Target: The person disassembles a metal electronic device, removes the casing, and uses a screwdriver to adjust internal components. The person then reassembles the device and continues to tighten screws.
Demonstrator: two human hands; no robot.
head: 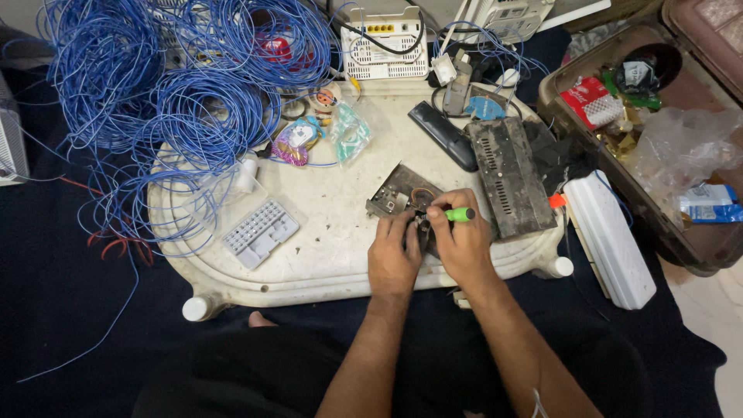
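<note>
Head view, the only view supplied. Near the centre of the frame, on the lower edge of the white plastic tray (325, 232), a small metal chassis with a circuit board (402, 195) is being worked on. The left hand (393, 255) is curled, its fingers pressed down on the near edge of the chassis; whether anything is pinched beneath them cannot be told. The right hand (463, 244) is closed around a green-handled screwdriver (460, 214), whose tip is hidden behind the fingers.

Risks judged: the tip may slip off a fastener and gouge the board or strike the left fingers, which lie just beside it. A freed screw may roll off the tray onto the dark cloth (62, 310) and be lost. The tangled blue wire (178, 101) at upper left may be snagged by a forearm.

Condition of the chassis: bent grey sheet metal, dull and soiled, with a copper-coloured coil showing on top. A dusty perforated metal box (507, 174) lies just to its right.
</note>
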